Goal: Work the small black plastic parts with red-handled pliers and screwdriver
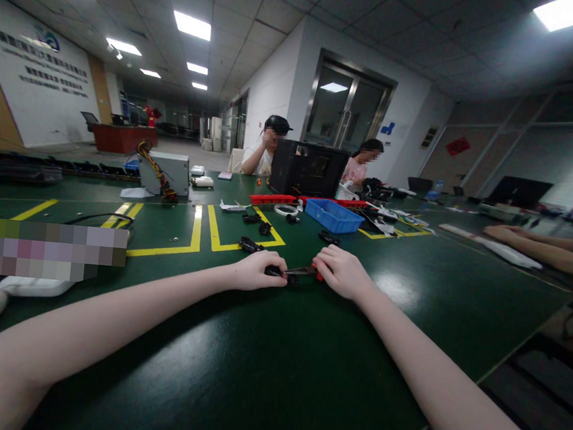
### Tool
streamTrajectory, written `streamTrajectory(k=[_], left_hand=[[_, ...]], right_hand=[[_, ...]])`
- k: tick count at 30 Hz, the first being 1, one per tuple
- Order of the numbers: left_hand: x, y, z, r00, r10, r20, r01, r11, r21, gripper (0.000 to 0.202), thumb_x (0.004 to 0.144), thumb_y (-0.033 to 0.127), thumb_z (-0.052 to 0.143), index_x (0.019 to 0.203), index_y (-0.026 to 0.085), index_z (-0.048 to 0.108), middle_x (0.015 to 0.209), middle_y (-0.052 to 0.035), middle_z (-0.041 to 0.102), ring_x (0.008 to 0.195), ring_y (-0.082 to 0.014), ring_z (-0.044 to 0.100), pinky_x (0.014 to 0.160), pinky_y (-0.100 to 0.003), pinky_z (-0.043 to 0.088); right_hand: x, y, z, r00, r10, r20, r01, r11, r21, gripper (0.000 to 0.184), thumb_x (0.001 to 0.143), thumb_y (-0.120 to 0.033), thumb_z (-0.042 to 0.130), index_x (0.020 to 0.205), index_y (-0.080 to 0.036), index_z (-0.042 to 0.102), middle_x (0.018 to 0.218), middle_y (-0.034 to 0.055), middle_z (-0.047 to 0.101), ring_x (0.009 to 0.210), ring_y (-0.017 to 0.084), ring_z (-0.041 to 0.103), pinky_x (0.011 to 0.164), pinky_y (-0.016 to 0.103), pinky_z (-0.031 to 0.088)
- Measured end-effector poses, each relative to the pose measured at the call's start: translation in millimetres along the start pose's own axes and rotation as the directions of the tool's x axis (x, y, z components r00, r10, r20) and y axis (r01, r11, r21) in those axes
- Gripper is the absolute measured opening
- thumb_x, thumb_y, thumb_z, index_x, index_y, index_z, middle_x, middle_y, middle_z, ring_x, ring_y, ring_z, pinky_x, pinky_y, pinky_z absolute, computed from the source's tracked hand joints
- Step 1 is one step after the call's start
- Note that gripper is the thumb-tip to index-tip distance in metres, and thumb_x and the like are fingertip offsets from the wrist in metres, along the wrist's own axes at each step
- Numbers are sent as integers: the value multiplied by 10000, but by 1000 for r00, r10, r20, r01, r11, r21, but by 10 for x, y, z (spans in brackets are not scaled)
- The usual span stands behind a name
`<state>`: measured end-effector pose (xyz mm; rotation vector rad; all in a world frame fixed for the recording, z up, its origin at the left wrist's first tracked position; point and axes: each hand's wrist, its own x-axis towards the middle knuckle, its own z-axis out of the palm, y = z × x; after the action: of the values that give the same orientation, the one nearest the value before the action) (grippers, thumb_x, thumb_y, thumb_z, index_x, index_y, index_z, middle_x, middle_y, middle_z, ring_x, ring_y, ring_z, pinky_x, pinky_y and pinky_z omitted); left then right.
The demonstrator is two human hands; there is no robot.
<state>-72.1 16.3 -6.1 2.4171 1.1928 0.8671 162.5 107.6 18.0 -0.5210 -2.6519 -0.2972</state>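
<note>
My right hand (340,271) is closed around the red handles of a pair of pliers (302,270), whose dark jaws point left. Between the fingers of my left hand (260,271) is a small black part (274,271), mostly hidden, so I cannot make out its kind. The pliers' tips meet or nearly meet this part. Just behind my left hand lies a black bundle (250,244), perhaps a coiled cable. More small black pieces (264,228) rest within the yellow-taped square.
A blue bin (333,216) stands beyond my hands, with a black computer case (309,168) behind it. A power supply (166,173) with coloured wires is at the left. Two people sit across the green table (272,374); another person's arms (544,247) rest at the right.
</note>
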Motion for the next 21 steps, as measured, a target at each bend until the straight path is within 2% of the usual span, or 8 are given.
streamTrajectory(k=[6, 14, 21], left_hand=[[-12, 13, 21, 999, 33, -38, -29, 994, 101, 87, 853, 234, 596, 858, 155, 631, 902, -44, 625, 851, -174, 593, 795, -276, 451], [-24, 51, 27, 998, 12, -56, 3, 969, 247, 60, 842, 209, 581, 880, 182, 619, 935, -37, 637, 901, -193, 600, 828, -290, 459], [-7, 60, 26, 998, -10, -59, 25, 966, 257, 74, 846, 220, 575, 892, 184, 620, 931, -40, 624, 893, -197, 597, 815, -293, 465]], right_hand=[[-18, 41, 2, 1000, 20, -9, -20, 1000, -3, 400, 975, -323, 305, 705, -190, 568, 747, 56, 592, 769, 178, 499, 712, 302, 387], [-21, 39, -1, 1000, 18, -14, -18, 1000, 1, 390, 975, -323, 305, 723, -193, 573, 752, 57, 597, 778, 184, 503, 716, 308, 394], [-11, 31, 27, 999, 31, -22, -32, 999, -29, 375, 966, -324, 332, 737, -192, 597, 766, 61, 610, 779, 184, 513, 710, 306, 394]])
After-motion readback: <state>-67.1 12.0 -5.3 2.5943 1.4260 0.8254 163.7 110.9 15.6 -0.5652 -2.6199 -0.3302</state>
